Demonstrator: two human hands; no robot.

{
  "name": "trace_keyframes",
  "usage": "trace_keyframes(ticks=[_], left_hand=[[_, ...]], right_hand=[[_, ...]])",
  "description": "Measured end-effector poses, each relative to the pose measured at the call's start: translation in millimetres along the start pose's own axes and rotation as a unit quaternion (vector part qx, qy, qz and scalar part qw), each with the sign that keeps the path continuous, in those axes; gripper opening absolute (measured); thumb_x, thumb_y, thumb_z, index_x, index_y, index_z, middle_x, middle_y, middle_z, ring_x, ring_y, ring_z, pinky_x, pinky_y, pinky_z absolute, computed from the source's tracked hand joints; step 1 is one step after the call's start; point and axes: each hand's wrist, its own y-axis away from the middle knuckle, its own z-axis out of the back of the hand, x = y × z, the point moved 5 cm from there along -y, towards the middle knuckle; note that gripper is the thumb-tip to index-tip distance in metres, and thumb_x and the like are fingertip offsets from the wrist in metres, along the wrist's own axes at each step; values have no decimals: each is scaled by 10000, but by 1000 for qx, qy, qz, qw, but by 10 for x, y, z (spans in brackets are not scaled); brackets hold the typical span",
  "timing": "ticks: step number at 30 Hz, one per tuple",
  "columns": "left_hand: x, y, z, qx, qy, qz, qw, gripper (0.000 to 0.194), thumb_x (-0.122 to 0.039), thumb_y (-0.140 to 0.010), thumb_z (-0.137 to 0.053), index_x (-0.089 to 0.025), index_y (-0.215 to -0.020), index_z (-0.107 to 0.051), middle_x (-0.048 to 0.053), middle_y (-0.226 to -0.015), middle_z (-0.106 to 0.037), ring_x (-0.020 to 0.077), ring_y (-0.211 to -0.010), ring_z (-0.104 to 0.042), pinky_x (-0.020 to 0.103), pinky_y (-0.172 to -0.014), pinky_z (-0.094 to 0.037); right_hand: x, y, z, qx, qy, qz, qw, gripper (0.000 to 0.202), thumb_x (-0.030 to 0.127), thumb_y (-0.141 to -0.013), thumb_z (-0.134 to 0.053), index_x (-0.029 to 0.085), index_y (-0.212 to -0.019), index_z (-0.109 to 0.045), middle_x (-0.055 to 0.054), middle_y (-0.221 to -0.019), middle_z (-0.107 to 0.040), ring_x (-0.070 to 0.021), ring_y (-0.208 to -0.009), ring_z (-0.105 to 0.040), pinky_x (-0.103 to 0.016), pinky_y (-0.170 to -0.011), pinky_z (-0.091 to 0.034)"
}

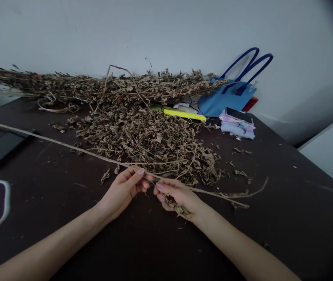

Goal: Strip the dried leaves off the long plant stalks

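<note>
A long, thin dried plant stem (pixel 75 148) runs from the left edge across the table to the right of my hands. My left hand (pixel 128 186) pinches it between thumb and fingers near the middle of the view. Close beside it, my right hand (pixel 178 197) is closed round the same stem, with some crumpled dry leaves (pixel 181 210) in its palm. The stem's right end forks into thin twigs (pixel 251 192). Just behind my hands lies a heap of loose dried leaves (pixel 143 136), with a few bare stems on top.
Along the wall lies a bundle of dried leafy stalks (pixel 75 86). A blue bag (pixel 226 99), a yellow strip (pixel 184 114) and a phone (pixel 238 115) on folded cloth (pixel 238 128) are at the back right. On the left are a dark flat device (pixel 2 148) and a white-edged object (pixel 7 199).
</note>
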Motion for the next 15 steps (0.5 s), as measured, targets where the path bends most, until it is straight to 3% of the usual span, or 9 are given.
trace_keyframes(ticks=[8,15], left_hand=[[6,8,-4,-14,2,-2,1000,142,-252,-768,-679,-121,-782,-628,37,-753,-676,83,-599,-560,205,-597,-473],[0,-13,24,0,5,-1,1000,141,-258,-776,-671,-126,-787,-621,32,-762,-668,88,-611,-567,216,-620,-482]], right_hand=[[-19,-36,-7,12,9,32,999,253,355,-808,-598,141,-690,-534,23,-586,-522,-48,-458,-438,-162,-409,-331],[18,-23,-26,19,3,43,999,285,381,-845,-556,115,-748,-587,-20,-657,-551,-69,-500,-485,-184,-432,-360]])
